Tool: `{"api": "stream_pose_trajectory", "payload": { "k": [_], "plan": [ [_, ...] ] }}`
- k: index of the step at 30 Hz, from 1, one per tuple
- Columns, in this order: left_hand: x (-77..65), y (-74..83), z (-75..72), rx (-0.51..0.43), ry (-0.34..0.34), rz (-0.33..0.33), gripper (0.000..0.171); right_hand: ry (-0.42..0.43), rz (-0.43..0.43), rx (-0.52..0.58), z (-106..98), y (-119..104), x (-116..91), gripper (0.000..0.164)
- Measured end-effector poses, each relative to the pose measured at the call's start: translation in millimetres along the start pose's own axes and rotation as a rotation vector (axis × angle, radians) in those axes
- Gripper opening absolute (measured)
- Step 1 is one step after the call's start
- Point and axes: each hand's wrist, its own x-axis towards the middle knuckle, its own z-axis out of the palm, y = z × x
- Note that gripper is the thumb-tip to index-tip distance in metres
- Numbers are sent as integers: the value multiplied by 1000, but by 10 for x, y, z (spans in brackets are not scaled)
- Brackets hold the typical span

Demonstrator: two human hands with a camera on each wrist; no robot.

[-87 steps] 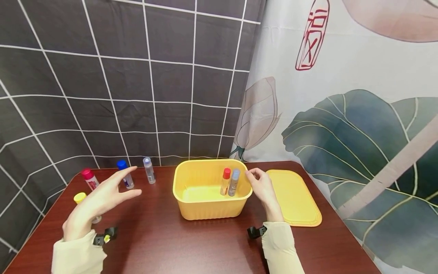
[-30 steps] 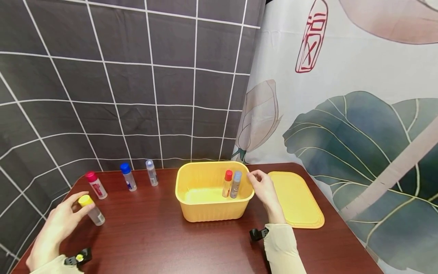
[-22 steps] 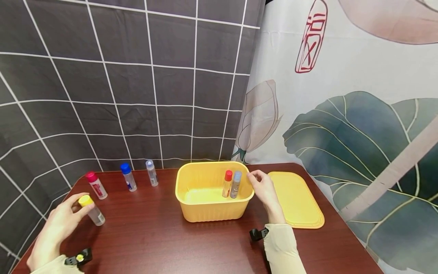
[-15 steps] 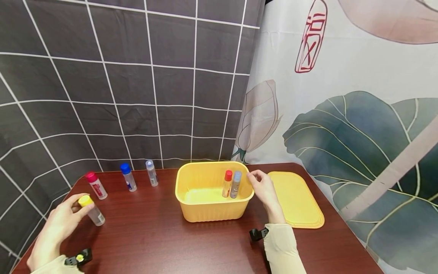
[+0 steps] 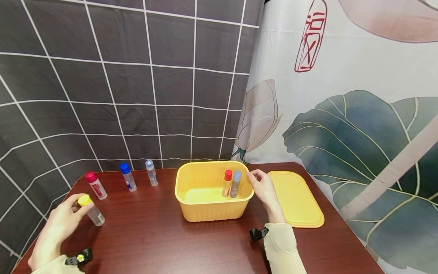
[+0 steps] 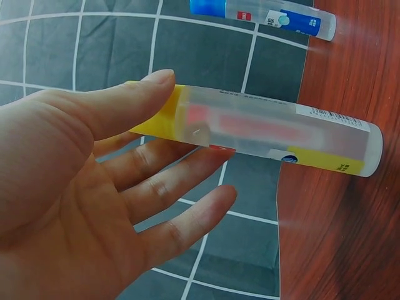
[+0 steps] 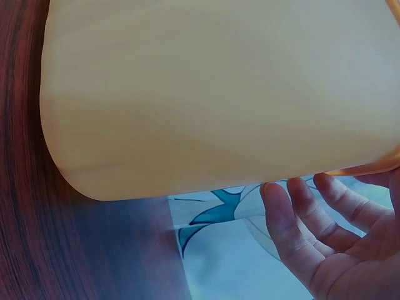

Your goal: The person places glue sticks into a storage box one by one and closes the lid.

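Note:
My left hand [image 5: 61, 222] pinches the yellow cap [image 6: 164, 119] of a clear plastic tube [image 6: 275, 128], thumb on one side and fingers on the other. A pinkish strip shows inside the tube, which leans in the head view, its lower end by the table. My right hand [image 5: 266, 192] holds the right rim of a yellow plastic box [image 5: 212, 211] with thumb and fingertips; its fingers [image 7: 281, 219] lie along the outer wall in the right wrist view. Inside the box stand a red-capped tube [image 5: 226, 184] and a grey-blue-capped tube [image 5: 235, 185], side by side.
Further tubes stand toward the back left: one with a crimson cap [image 5: 97, 186], one with a blue cap [image 5: 128, 178] and one with a pale cap [image 5: 151, 174]. A flat yellow lid [image 5: 295, 199] lies right of the box on the dark red table [image 5: 164, 243].
My left hand has moved left and toward the table's front, and its fingers have closed on the yellow-capped tube. Over the last second it stays there. My right hand keeps its place at the box.

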Motion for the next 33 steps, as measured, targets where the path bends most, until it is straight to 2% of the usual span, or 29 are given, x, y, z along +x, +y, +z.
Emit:
{"api": "stream_pose_trajectory", "payload": {
  "k": [7,19,24,33],
  "plan": [
    [7,35,18,-3,13,10,38,6,-8,1,0,-8,-1,20],
    [14,193,61,-19,38,79,38,-4,5,-3,-1,5,3,21],
    [23,302,91,-40,55,125,36,-7,0,-8,-4,1,-2,21],
    [65,572,132,-89,7,133,41,-12,7,-5,-12,-14,-6,23]
  ]
}}
